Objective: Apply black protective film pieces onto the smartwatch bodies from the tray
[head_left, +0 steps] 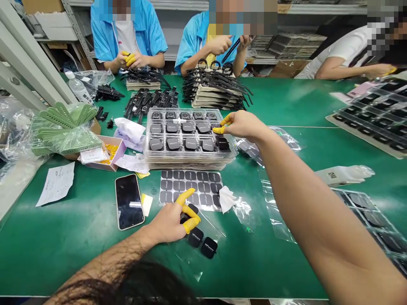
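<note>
Yellow finger cots cover fingers on both hands. My right hand (237,123) reaches over the clear tray (187,159), thumb and finger pinched on a dark square watch head in the right-hand cell of the middle row. Other square watch heads (190,144) sit in the cells, many with grey faces. My left hand (171,220) is low over the bench, index finger stretched out, thumb and middle finger curled together around dark pieces partly hidden by them. Beside it, black square pieces with white lettering (209,248) lie on clear film. A sheet of grey square stickers (178,185) lies before the tray.
A phone (129,201), a box of yellow finger cots (112,150) and green straps (68,131) are at left. A crumpled tissue (227,199) lies near the sticker sheet. Across the green bench, co-workers handle black straps beside stacked trays (213,91). More trays stand at right.
</note>
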The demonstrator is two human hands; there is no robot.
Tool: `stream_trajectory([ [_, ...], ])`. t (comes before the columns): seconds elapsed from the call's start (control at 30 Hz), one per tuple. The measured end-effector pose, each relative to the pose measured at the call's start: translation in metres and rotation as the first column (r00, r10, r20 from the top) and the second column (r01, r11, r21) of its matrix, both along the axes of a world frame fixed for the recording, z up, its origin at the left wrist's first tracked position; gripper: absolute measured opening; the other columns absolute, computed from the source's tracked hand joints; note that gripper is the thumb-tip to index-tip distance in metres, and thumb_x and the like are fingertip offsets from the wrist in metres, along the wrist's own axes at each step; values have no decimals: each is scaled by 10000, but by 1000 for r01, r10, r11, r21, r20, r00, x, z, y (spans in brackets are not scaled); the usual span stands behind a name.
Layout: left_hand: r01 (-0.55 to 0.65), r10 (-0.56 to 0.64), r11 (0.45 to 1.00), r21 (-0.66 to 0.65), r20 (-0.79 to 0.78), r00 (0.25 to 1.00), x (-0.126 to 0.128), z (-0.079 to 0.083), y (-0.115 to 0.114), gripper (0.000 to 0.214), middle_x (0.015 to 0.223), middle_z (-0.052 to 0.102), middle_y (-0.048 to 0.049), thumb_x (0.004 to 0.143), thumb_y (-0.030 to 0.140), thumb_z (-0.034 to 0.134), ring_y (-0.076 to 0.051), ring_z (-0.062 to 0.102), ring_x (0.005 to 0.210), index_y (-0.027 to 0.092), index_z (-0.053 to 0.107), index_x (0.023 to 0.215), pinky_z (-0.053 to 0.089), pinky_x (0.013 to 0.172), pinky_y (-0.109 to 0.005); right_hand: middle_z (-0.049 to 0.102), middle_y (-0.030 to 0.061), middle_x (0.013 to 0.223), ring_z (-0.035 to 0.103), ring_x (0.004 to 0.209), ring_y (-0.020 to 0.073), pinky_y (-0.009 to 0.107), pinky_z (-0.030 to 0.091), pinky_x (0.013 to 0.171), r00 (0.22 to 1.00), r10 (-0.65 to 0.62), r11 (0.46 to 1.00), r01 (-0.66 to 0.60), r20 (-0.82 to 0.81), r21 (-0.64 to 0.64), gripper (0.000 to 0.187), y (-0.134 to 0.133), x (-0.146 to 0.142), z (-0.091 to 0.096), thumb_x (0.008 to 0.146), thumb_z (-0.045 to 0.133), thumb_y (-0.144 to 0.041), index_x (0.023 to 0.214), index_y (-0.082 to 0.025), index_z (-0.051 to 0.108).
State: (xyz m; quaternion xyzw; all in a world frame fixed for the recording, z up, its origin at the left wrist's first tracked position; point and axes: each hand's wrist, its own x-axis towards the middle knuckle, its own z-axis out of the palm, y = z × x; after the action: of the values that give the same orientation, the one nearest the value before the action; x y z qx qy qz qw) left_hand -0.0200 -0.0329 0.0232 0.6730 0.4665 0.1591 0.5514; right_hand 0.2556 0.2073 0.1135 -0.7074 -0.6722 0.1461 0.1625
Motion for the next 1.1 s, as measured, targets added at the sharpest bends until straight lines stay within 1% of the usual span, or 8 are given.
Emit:
stream_trajectory([
  [0.1,23,-26,998,53,68,997,-1,-3,0,783,1094,891,-9,920,289,701,-284,821,911,310,448,1660,622,828,-415,752,30,778,658,635,183,367,578,633,914,-35,988,91,-405,121,330,-19,-3,5,627,994,-316,801,-206,736],
  [0.23,-56,55,998,2,106,993,-1,-2,2,878,1093,891,-14,908,364,765,-291,825,837,315,371,1692,643,853,-452,829,69,955,767,783,236,428,678,719,654,161,980,-15,-739,200,406,-102,-31,-8,621,1021,-424,897,-233,792],
  [0.37,-121,123,992,-24,89,988,0,2,4,1094,1083,877,-41,707,415,968,-351,833,994,276,433,1650,645,926,-469,840,61,969,814,841,267,447,724,755,443,5,992,-116,-896,-52,367,-205,-76,-53,705,985,-484,935,-276,787],
  [0.47,-155,155,988,8,10,988,0,1,3,1129,1040,853,-52,663,418,985,-353,814,964,231,457,1643,641,850,-453,784,27,919,815,806,268,445,733,726,345,-128,961,-188,-930,-202,357,-247,-98,-84,759,951,-430,1062,-348,781],
  [0.7,-221,221,975,8,23,975,1,-6,1,1114,990,860,-19,709,386,940,-289,810,918,240,432,1689,642,894,-432,652,62,1081,786,837,257,443,728,757,418,-75,984,-117,-905,-136,155,-254,-100,-107,850,878,-451,950,-342,832],
  [0.83,-197,194,977,78,43,980,0,-11,-1,895,1166,870,-53,735,350,915,-292,826,972,265,614,1573,659,947,-446,647,62,1086,777,847,275,474,729,766,446,-11,996,-70,-895,-47,106,-262,-106,-113,853,880,-422,920,-366,821],
  [1.0,-171,153,978,122,150,977,-2,-13,0,649,1221,872,-59,783,332,878,-296,836,1064,244,759,1414,660,1046,-459,680,64,988,735,845,281,483,682,716,615,137,988,-27,-776,153,41,-271,-108,-96,907,794,-367,868,-356,790],
  [1.1,-201,187,979,43,224,957,-1,-12,0,628,1207,878,-86,802,382,905,-298,841,1093,216,771,1393,657,1085,-469,730,61,903,713,831,291,504,633,745,671,92,973,97,-736,210,70,-272,-77,-82,939,774,-399,892,-348,761],
])
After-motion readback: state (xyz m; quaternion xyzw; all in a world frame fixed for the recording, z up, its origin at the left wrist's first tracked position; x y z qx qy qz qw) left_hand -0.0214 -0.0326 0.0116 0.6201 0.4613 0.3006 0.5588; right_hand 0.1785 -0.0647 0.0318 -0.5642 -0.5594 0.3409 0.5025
